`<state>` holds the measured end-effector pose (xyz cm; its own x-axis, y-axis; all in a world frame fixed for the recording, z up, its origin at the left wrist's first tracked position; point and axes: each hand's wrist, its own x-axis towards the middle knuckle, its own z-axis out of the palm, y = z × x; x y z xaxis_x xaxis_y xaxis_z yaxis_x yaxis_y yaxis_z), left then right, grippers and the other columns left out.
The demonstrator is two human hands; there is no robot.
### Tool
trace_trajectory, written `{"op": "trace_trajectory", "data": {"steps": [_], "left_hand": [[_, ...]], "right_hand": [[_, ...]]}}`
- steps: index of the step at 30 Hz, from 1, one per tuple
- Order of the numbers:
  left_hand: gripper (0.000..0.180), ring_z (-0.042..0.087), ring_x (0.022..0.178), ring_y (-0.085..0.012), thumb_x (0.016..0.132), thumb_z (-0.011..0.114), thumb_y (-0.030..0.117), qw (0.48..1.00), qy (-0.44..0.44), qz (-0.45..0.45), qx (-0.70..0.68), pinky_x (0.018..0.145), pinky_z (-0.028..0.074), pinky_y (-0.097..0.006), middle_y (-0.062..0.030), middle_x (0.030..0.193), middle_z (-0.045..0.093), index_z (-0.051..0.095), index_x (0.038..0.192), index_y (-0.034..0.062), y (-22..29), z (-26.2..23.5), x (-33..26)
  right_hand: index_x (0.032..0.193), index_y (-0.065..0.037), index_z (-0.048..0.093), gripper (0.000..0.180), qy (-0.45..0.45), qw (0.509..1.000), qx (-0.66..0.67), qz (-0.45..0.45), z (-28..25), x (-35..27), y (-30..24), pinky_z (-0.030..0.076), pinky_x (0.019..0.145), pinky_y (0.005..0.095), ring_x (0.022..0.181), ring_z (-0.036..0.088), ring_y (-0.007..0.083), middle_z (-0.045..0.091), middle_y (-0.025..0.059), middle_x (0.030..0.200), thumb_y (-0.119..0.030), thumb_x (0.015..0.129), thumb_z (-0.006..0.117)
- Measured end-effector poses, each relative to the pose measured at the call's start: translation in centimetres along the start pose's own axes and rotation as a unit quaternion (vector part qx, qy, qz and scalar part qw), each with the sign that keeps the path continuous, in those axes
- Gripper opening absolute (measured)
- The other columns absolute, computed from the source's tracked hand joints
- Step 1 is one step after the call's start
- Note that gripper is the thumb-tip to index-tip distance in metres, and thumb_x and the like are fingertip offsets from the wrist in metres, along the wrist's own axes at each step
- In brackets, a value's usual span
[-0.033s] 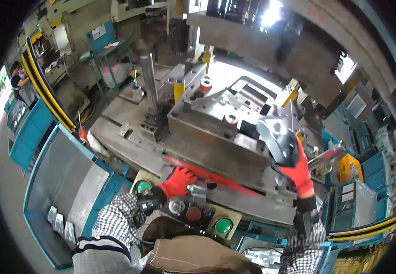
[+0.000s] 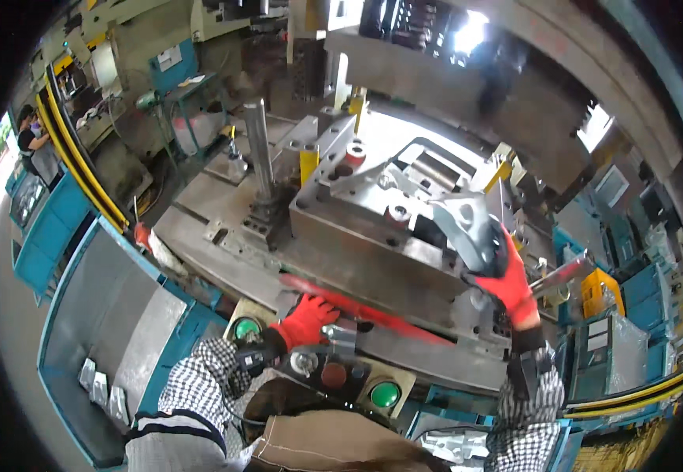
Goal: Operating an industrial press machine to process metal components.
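Right-hand grip (image 2: 507, 279) — bent grey metal bracket (image 2: 463, 224)

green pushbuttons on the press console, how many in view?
2. One green button sits at the console's left end, just left of the left hand. The other green button is at the console's right end, near the lower edge. More may be hidden under the arms.

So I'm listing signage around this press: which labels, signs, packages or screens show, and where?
White paper sheet: taped on the blue cabinet, upper left, rectangular.
Pale label plates: on the blue-grey cabinet at far right, small rectangles.
Clear plastic-wrapped bundle: beside those plates, shiny.
No screens visible.
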<state>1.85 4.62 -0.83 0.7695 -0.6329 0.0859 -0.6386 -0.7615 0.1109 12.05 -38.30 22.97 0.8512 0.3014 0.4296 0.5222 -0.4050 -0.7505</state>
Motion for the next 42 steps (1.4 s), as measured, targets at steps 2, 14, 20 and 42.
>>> {"op": "trace_trajectory", "data": {"steps": [2,14,20,42], "left_hand": [[0.089,0.044,0.142,-0.0351,0.067,0.085,0.049,1.000,0.006,0.004,0.001,0.115,0.035,-0.064,-0.0115,0.147,0.054,0.060,0.145,0.0127,-0.4,0.4,-0.7],[0.087,0.046,0.138,-0.0395,0.071,0.084,0.045,0.995,0.042,0.008,-0.094,0.111,0.039,-0.063,-0.0178,0.146,0.053,0.058,0.146,0.0105,-2.5,0.2,-1.2],[0.076,0.053,0.134,-0.0408,0.081,0.084,0.030,0.955,0.180,-0.018,-0.237,0.113,0.042,-0.052,-0.0222,0.145,0.056,0.056,0.147,0.0041,-4.2,-3.7,-3.5],[0.072,0.064,0.118,-0.0442,0.085,0.074,0.052,0.917,0.022,-0.291,-0.271,0.100,0.046,-0.052,-0.0268,0.123,0.070,0.061,0.135,0.0006,-5.6,0.0,-11.9]], "right_hand": [[0.158,0.002,0.040,0.111,-0.059,0.995,-0.072,-0.022,0.7,6.1,1.4,0.045,0.116,0.0362,0.138,0.057,0.0250,0.060,0.0192,0.147,-0.020,0.067,0.099],[0.161,-0.009,0.045,0.104,-0.340,0.932,-0.101,0.080,7.7,23.2,10.7,0.044,0.116,0.0372,0.142,0.049,0.0191,0.055,0.0097,0.156,-0.025,0.073,0.098],[0.156,-0.010,0.052,0.077,-0.241,0.955,-0.004,0.173,7.9,21.4,16.9,0.039,0.121,0.0387,0.147,0.047,0.0278,0.055,0.0145,0.155,-0.035,0.090,0.084],[0.125,0.001,0.070,0.040,-0.161,0.915,0.143,0.342,34.4,-20.3,17.6,0.052,0.091,0.0354,0.099,0.067,0.0184,0.076,0.0070,0.110,-0.027,0.097,0.078]]}}
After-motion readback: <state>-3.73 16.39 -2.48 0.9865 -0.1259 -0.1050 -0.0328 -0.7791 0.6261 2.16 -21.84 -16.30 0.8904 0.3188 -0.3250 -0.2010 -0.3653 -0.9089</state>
